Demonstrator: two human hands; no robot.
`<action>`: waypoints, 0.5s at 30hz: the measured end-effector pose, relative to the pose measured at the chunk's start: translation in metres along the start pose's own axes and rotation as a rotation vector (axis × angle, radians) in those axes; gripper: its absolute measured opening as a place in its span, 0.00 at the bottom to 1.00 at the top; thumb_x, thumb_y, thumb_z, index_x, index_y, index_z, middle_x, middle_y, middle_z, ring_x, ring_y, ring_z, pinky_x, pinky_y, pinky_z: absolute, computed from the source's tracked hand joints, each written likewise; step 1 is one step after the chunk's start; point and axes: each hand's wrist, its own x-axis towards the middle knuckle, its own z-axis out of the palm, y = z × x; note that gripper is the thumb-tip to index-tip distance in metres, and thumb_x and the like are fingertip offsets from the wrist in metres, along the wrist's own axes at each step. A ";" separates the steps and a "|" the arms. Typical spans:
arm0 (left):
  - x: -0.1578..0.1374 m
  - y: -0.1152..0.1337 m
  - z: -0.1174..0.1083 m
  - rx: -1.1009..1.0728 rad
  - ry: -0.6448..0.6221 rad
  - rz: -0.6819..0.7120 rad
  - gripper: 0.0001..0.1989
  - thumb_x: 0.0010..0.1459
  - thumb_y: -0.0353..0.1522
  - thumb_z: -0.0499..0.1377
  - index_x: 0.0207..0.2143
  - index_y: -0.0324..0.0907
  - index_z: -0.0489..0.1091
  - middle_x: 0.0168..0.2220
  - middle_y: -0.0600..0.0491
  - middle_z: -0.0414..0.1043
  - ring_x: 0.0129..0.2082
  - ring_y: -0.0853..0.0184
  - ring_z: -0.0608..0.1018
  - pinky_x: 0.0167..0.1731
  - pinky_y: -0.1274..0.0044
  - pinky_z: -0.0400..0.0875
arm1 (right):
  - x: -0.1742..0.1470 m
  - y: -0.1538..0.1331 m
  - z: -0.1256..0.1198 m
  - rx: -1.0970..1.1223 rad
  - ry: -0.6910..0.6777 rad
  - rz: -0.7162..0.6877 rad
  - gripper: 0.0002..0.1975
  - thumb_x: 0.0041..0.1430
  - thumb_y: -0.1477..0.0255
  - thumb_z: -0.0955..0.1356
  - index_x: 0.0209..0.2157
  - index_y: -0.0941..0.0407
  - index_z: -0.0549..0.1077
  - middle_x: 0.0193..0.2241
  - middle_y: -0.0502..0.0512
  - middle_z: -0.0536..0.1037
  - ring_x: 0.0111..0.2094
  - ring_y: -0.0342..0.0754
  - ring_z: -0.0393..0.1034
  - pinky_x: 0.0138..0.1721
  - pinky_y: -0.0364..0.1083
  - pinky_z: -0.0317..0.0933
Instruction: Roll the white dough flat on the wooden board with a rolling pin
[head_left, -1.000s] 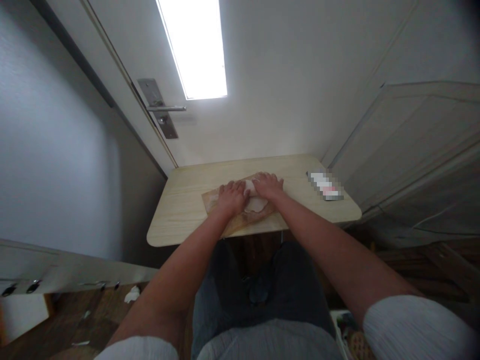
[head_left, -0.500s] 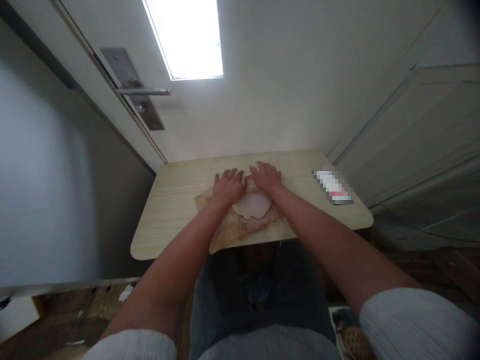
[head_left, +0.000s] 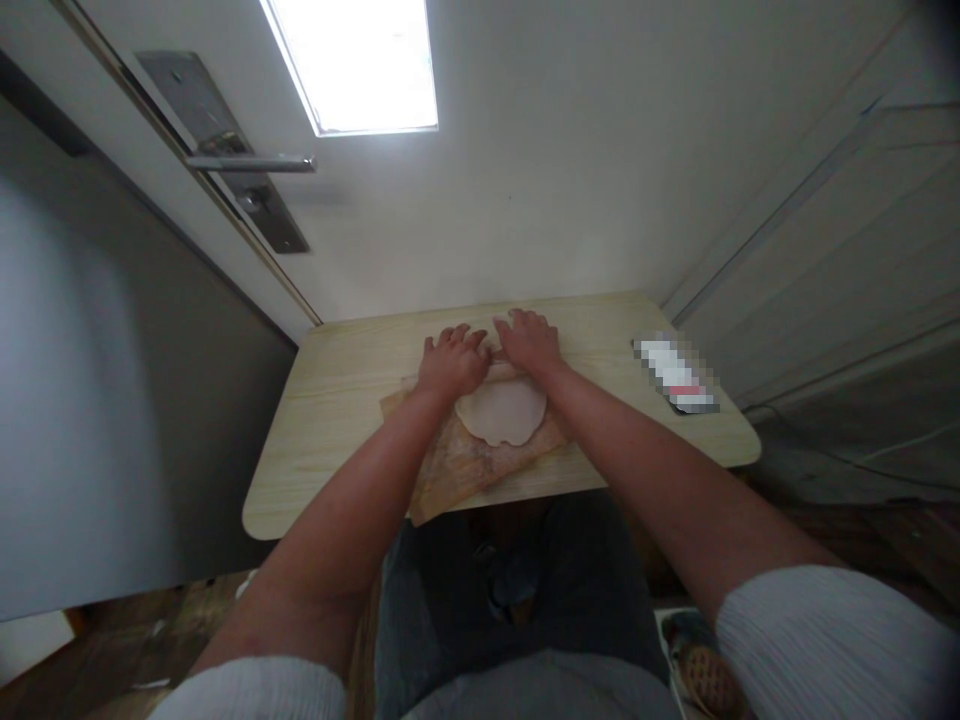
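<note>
A flat, round, pale sheet of dough (head_left: 504, 412) with a wavy near edge lies on a brown sheet (head_left: 454, 470) with whitish smears. At the dough's far side, a pale bar (head_left: 506, 370) that looks like a rolling pin shows partly between my hands. My left hand (head_left: 455, 362) rests palm down over its left part, fingers stretched forward. Over the right part lies my right hand (head_left: 529, 340), also palm down with fingers extended and slightly apart. The hands are close together, thumbs towards each other, and hide most of the bar.
The light wooden table (head_left: 322, 430) stands against a white door (head_left: 570, 180) with a metal handle (head_left: 259, 163). A blurred-out phone-like object (head_left: 677, 376) lies at the table's right. One corner of the brown sheet overhangs the near edge. A shoe (head_left: 709, 680) is below right.
Both hands have moved slightly forward, away from me, and more of the dough shows between my forearms. The view has shifted a little.
</note>
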 end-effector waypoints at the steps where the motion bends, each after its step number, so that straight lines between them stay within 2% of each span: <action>1: -0.001 0.001 0.000 -0.002 0.001 -0.001 0.25 0.69 0.43 0.39 0.64 0.53 0.58 0.67 0.49 0.56 0.64 0.52 0.60 0.59 0.53 0.56 | -0.001 0.000 0.000 0.013 0.022 0.019 0.31 0.71 0.55 0.49 0.61 0.59 0.63 0.56 0.71 0.69 0.57 0.64 0.61 0.54 0.61 0.56; 7: -0.011 0.008 -0.003 0.003 -0.005 -0.025 0.25 0.69 0.43 0.39 0.64 0.54 0.59 0.67 0.50 0.57 0.64 0.52 0.59 0.59 0.52 0.56 | -0.013 0.000 0.000 0.055 0.082 0.063 0.29 0.70 0.55 0.52 0.59 0.59 0.65 0.55 0.69 0.70 0.56 0.62 0.63 0.53 0.59 0.57; 15: -0.029 0.018 -0.005 0.004 0.033 -0.031 0.26 0.69 0.43 0.37 0.63 0.52 0.61 0.66 0.48 0.59 0.62 0.52 0.62 0.57 0.53 0.58 | -0.034 0.002 -0.002 0.082 0.083 0.118 0.28 0.69 0.55 0.55 0.61 0.57 0.64 0.58 0.68 0.69 0.57 0.62 0.63 0.54 0.60 0.57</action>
